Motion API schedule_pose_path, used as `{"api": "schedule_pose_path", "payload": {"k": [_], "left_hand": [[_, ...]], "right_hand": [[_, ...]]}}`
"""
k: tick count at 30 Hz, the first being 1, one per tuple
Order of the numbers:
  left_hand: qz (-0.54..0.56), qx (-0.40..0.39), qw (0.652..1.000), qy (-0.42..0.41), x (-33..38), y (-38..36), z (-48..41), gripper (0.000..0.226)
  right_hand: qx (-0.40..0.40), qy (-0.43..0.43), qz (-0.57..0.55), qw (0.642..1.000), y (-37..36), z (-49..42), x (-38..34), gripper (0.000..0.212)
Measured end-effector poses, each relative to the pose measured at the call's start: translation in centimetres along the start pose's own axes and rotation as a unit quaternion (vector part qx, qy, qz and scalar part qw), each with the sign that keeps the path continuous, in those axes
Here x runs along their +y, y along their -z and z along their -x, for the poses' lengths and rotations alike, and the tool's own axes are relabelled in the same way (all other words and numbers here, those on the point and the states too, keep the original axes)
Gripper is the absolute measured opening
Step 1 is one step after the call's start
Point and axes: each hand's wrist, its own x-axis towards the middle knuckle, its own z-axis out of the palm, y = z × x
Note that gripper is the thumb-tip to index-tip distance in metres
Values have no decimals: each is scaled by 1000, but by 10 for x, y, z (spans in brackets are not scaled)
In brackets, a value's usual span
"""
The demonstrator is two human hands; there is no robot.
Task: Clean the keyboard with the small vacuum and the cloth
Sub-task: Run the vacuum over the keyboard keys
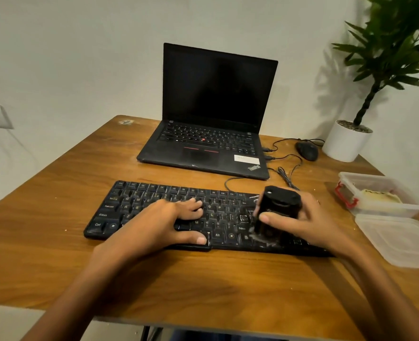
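A black keyboard lies across the middle of the wooden table, speckled with pale crumbs and dust on its right half. My left hand rests flat on the middle keys, fingers spread and thumb at the front edge. My right hand grips a small black vacuum, held upright with its bottom on the keys at the keyboard's right part. No cloth is in view.
An open black laptop stands behind the keyboard. A black mouse with cables and a white plant pot sit at the back right. A clear plastic container and its lid lie at the right edge.
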Motion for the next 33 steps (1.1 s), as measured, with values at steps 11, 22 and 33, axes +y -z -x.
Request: {"api": "schedule_pose_path", "payload": {"k": [11, 22, 33], "left_hand": [[12, -40, 998, -40, 8, -1, -14, 57], [31, -27, 998, -58, 6, -6, -12, 59], [-8, -24, 999, -25, 14, 0, -18, 70]], "right_hand": [[-13, 59, 84, 995, -17, -43, -9, 42], [32, 54, 49, 997, -6, -52, 0, 42], [68, 85, 39, 993, -4, -53, -4, 33]]}}
